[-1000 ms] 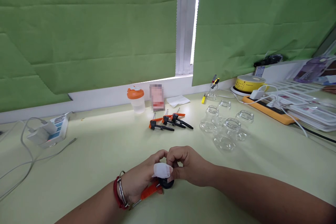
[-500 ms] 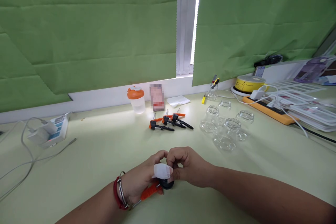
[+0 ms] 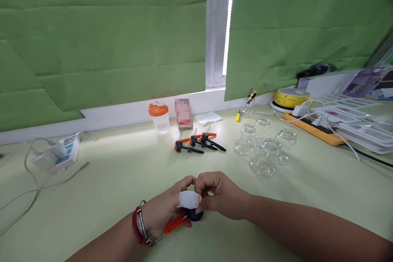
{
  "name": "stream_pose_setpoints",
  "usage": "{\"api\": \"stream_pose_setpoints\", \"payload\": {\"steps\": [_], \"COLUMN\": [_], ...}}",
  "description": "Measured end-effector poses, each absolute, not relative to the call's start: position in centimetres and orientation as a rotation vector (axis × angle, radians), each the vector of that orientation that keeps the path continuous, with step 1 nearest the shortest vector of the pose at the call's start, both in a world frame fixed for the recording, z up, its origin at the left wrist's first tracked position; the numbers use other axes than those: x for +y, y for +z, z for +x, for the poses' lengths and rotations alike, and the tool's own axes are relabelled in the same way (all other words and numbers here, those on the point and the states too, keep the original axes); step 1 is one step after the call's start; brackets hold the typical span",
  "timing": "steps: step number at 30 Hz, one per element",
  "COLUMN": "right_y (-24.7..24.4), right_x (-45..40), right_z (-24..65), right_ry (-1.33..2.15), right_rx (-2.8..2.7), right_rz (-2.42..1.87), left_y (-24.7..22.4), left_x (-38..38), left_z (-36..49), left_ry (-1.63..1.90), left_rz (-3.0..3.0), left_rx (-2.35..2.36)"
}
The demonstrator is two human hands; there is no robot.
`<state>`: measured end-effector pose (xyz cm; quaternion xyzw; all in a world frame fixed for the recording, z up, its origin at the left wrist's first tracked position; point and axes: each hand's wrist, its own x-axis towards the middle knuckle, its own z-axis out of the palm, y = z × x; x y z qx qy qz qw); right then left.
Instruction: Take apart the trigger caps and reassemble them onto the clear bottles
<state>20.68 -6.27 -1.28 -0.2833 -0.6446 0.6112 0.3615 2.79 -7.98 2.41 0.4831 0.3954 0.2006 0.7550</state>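
Observation:
Low in the front middle, my left hand (image 3: 167, 208) is closed around a black round cap (image 3: 194, 214) with an orange handle (image 3: 175, 224) and a thin metal rod attached. White bandage (image 3: 188, 199) wraps the thumb of this hand. My right hand (image 3: 223, 196) meets it from the right, thumb and fingers pinched at the cap's upper edge. Whatever small piece may lie between those fingertips is hidden. Beyond the hands lie three orange-and-black assemblies with metal rods (image 3: 199, 142), side by side.
Several clear glass jars (image 3: 266, 159) stand at right, beyond my right forearm. Behind are a shaker bottle (image 3: 159, 118), a paper (image 3: 208, 118) and a jar holding screwdrivers (image 3: 248, 110). Power strips lie left (image 3: 69, 151) and right (image 3: 316, 129), with loose cables.

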Motion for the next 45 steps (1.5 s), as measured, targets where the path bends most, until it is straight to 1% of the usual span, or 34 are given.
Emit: {"api": "stream_pose_setpoints", "payload": {"steps": [14, 23, 45], "right_y": [-1.0, -1.06, -0.93], "right_x": [-6.32, -6.3, -6.62], "right_z": [20.8, 21.06, 21.05], "right_ry": [1.603, 1.546, 1.597], "right_rx": [-1.662, -1.716, -1.697], "right_rz": [-0.703, -0.662, -0.778], "left_y": [2.6, 2.67, 2.12], "left_x": [-8.01, -7.96, -7.91], "left_z": [2.87, 2.86, 2.53], "left_ry": [0.432, 0.437, 0.453], "left_rz": [1.072, 1.09, 1.09], "left_rx": [0.849, 0.86, 0.849]}}
